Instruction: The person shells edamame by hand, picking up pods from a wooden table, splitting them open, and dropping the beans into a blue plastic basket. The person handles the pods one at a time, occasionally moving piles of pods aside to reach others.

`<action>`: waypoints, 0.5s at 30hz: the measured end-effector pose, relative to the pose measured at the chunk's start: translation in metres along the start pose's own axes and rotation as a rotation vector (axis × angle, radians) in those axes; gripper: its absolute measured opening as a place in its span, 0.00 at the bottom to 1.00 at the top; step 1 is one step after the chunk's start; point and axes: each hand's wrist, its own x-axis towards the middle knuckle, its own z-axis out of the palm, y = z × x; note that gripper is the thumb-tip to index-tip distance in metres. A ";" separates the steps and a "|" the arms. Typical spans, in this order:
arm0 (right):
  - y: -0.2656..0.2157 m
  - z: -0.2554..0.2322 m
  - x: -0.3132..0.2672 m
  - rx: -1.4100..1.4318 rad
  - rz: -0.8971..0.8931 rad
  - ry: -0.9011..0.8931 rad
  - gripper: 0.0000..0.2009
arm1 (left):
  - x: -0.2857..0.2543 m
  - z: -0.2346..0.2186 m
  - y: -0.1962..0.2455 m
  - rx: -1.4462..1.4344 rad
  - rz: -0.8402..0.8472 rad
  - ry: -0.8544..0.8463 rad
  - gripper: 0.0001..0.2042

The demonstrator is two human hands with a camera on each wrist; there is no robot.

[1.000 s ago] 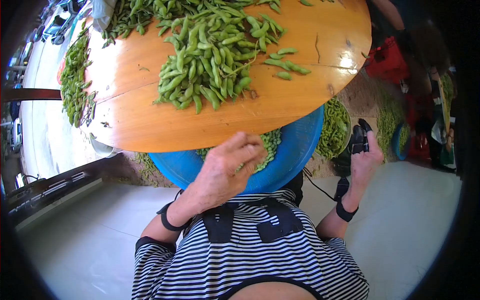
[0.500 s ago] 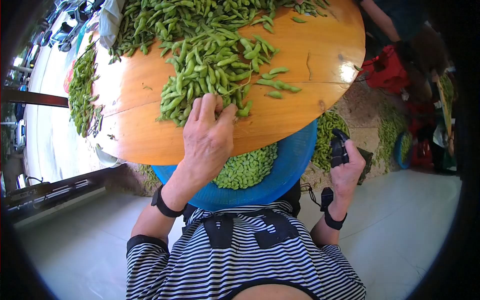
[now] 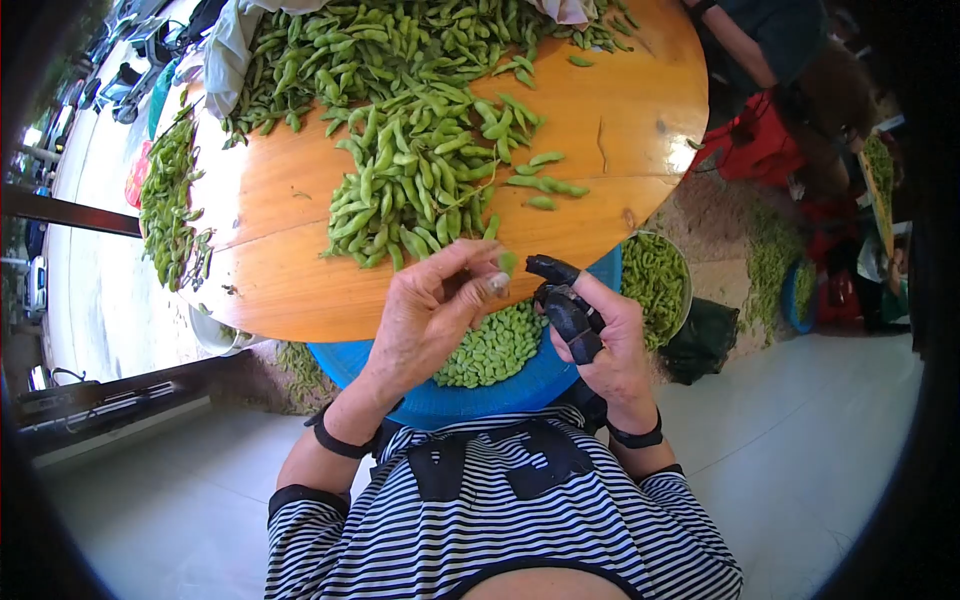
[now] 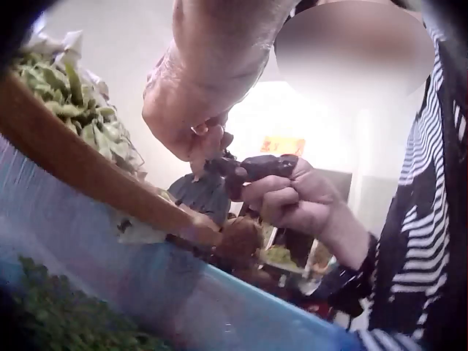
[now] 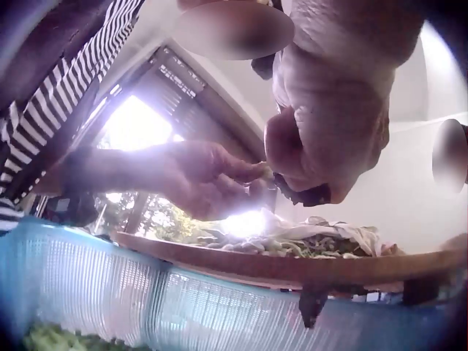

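My left hand [image 3: 425, 325] pinches a green soybean pod [image 3: 508, 263] between thumb and fingertips, just over the table's front edge. Facing it, my right hand [image 3: 610, 345] has its fingers curled, with black coverings [image 3: 572, 325] on the thumb and index finger. Its index tip points at the pod, a small gap away in the head view. Below both hands, a blue basket [image 3: 350, 360] holds shelled green beans [image 3: 490, 350]. A heap of soybean pods [image 3: 410, 170] lies on the wooden table [image 3: 280, 290] just beyond the left hand.
More pods [image 3: 165, 200] lie along the table's left edge, near a pale cloth [image 3: 228, 60]. A bucket of pods [image 3: 655, 290] stands on the floor at right, beside a dark bag [image 3: 700, 340]. Another person's arm [image 3: 740, 45] shows at upper right, by a red stool [image 3: 765, 145].
My left hand reached from over the basket to the pod heap, then came back with a pod. My right hand moved in from the right to meet it above the basket.
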 end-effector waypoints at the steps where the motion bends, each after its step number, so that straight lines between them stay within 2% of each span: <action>1: 0.000 0.000 0.000 -0.002 -0.003 -0.001 0.15 | -0.003 0.001 0.003 -0.210 -0.140 -0.057 0.06; 3: 0.000 0.001 0.001 0.157 0.051 -0.115 0.09 | -0.008 0.003 0.003 -0.248 -0.170 -0.055 0.07; 4: -0.002 0.002 0.002 0.156 0.051 -0.114 0.09 | -0.010 0.005 0.002 -0.285 -0.205 -0.055 0.07; 6: -0.006 0.005 0.005 0.325 0.131 -0.177 0.04 | -0.014 0.010 -0.003 -0.256 -0.181 -0.040 0.06; 8: 0.000 0.005 0.006 0.368 0.134 -0.182 0.04 | -0.018 0.014 -0.017 -0.171 -0.012 0.011 0.03; 12: 0.006 0.004 0.007 0.412 0.158 -0.226 0.05 | -0.020 0.016 -0.025 -0.095 0.026 0.063 0.05; 14: 0.006 0.004 0.008 0.407 0.158 -0.242 0.05 | -0.021 0.014 -0.031 0.097 0.125 0.117 0.06; 15: 0.006 0.004 0.008 0.403 0.157 -0.256 0.05 | -0.021 0.014 -0.029 0.096 0.124 0.118 0.06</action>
